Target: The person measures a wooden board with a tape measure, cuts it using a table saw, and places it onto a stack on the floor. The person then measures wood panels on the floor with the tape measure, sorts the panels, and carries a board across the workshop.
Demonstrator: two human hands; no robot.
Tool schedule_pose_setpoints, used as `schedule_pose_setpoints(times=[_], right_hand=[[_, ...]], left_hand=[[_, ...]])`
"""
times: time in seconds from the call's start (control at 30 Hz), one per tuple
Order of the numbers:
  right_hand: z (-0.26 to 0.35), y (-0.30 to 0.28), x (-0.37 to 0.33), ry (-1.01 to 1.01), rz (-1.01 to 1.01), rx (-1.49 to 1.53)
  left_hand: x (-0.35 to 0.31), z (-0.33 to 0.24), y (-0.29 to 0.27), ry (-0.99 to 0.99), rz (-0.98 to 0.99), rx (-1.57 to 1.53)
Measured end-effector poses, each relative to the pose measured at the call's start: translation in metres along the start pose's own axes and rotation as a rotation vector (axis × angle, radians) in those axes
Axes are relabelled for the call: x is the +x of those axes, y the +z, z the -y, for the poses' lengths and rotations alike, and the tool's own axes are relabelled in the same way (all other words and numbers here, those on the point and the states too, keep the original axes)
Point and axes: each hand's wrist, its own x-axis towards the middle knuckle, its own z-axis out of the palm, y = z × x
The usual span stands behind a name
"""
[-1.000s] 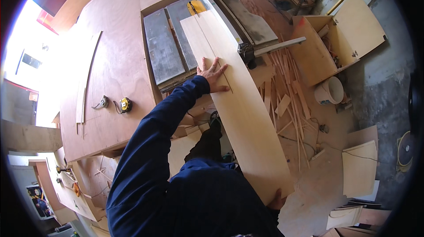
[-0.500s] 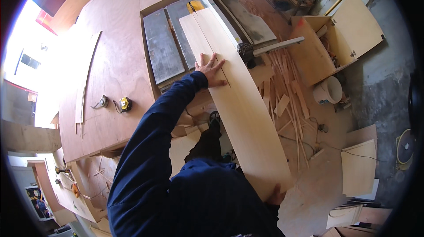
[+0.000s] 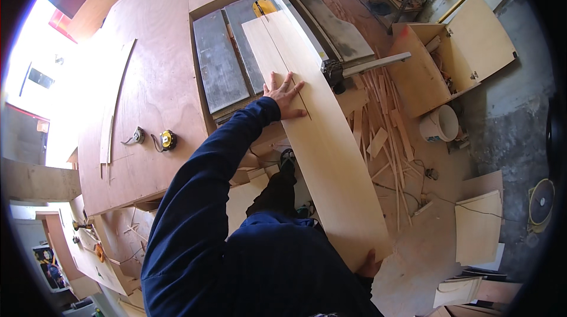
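Note:
A long pale wooden board [image 3: 339, 181] lies with its far end on the grey metal table saw [image 3: 220, 60], alongside the straight fence [image 3: 298, 24]. A thin slit runs lengthwise from the board's far end to just past my left hand [image 3: 286, 97]. That hand rests flat on the board, fingers spread across the slit. At the board's near end, my right hand [image 3: 370, 264] grips the edge, its fingers partly hidden beneath. Beyond the far end sits a yellow piece [image 3: 263, 7] on the saw; I see no blade.
Left of the saw, a broad wooden worktop [image 3: 156, 69] bears two tape measures [image 3: 168, 140] and thin strips [image 3: 109, 128]. Wood offcuts [image 3: 393, 122] litter the floor at right, near a white bucket [image 3: 440, 123] and an open wooden cabinet [image 3: 422, 75]. A cable crosses the floor.
The view has shifted slightly. Both hands keep their places on the board, and I cannot make out any clear movement of the board along the saw.

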Motion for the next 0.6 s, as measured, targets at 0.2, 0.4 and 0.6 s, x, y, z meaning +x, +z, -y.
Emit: schedule_pose_setpoints(times=[0.2,0.4,0.6], right_hand=[[-0.001,0.010,0.006,0.000,0.032,0.022],[-0.014,0.003,0.012,-0.007,0.041,0.016],[-0.009,0.005,0.005,0.006,0.016,0.065]], left_hand=[[0.004,0.004,-0.006,-0.017,0.027,-0.011],[0.011,0.010,-0.005,-0.026,0.000,-0.023],[0.007,0.000,0.003,-0.039,0.020,0.022]])
